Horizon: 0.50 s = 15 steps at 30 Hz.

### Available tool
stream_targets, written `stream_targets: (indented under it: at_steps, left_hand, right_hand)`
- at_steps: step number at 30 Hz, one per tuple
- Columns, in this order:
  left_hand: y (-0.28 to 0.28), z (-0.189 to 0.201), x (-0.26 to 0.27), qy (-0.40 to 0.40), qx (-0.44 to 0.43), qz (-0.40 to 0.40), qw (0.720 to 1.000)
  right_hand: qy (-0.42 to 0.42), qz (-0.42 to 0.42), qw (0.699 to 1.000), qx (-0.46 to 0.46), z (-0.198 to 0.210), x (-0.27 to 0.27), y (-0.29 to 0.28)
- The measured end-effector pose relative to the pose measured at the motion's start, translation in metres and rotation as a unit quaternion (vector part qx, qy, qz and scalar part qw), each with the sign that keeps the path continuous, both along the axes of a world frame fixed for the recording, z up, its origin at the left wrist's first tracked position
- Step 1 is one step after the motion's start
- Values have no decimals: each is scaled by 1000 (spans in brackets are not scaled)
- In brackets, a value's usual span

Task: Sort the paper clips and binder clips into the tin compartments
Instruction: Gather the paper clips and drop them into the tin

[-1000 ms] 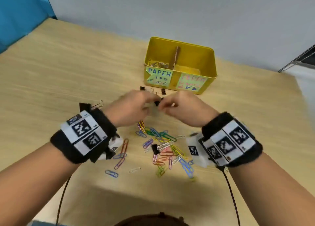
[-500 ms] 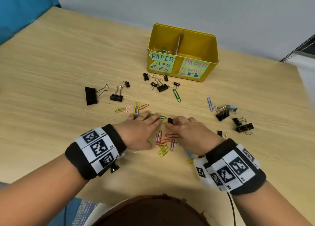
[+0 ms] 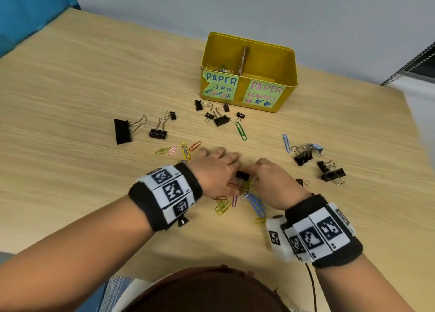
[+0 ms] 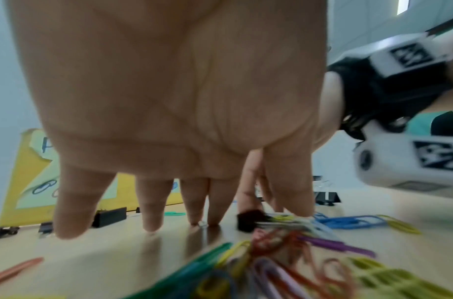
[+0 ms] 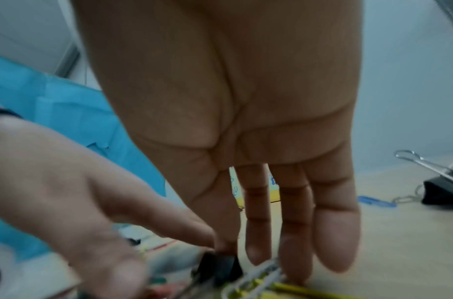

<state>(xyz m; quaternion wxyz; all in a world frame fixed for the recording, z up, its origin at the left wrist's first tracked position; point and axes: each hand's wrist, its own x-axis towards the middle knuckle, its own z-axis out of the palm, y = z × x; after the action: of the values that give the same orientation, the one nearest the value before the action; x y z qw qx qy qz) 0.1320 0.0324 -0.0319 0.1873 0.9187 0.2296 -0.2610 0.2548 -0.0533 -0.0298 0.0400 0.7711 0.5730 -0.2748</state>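
Note:
A yellow tin (image 3: 290,76) stands at the back, split by a cardboard divider. Its left part, labelled for paper clips, holds a few clips (image 3: 222,70); the right part is labelled for clamps. Both hands are low over a pile of coloured paper clips (image 3: 255,204) (image 4: 296,248). My right hand (image 3: 268,177) (image 5: 245,101) pinches a small black binder clip (image 3: 242,175) (image 4: 248,220) (image 5: 220,265) with thumb and forefinger. The clip's wire handles are tangled in the pile. My left hand (image 3: 217,169) (image 4: 169,101) presses straight fingers on the table, thumb beside the clip.
More black binder clips lie around: a large one (image 3: 122,131), a medium one (image 3: 157,133), several in front of the tin (image 3: 221,119) and a group at the right (image 3: 329,172). Loose paper clips (image 3: 184,150) lie left of the hands, with a green one (image 3: 241,130) and a blue one (image 3: 286,143).
Both hands came down from mid-air onto the paper clip pile with the small binder clip still between them. Over the last half second they drew a little nearer to me.

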Motion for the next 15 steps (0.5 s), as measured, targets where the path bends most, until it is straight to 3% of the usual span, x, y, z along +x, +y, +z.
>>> stream_targets:
  at_steps: [6, 10, 15]
  left_hand:
    - [29, 6, -5, -17, 17, 71, 997]
    - [26, 4, -10, -26, -10, 31, 999]
    - [12, -3, -11, -10, -8, 10, 1000]
  right_hand:
    - [20, -87, 994, 65, 7, 21, -6]
    - [34, -93, 991, 85, 8, 9, 0]
    - [-11, -54, 998, 18, -5, -3, 23]
